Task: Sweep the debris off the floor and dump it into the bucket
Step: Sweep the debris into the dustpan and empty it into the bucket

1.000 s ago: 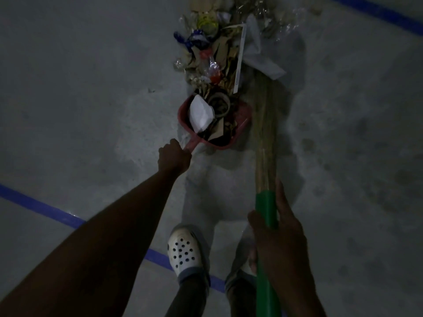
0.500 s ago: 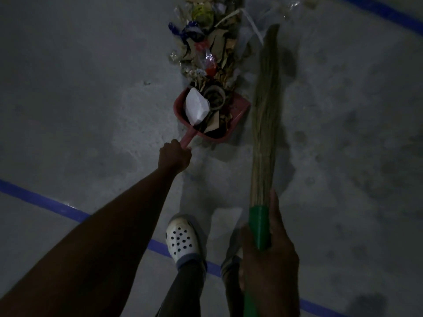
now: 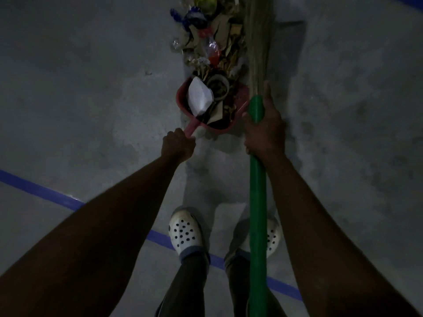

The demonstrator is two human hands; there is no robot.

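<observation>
Trash past the left hand looks light and loose. Left hand grips the dustpan handle; right hand grips the broom.

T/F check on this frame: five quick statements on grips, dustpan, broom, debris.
1. The left grip holds the red dustpan by its handle. True.
2. The dustpan is empty. False: white paper and scraps lie in it.
3. The right grip holds the broom on its green handle. True.
4. All debris is collected. False: a debris pile lies on the floor beyond the dustpan.
5. The bucket stands left of the dustpan. False: no bucket is in view.
</observation>
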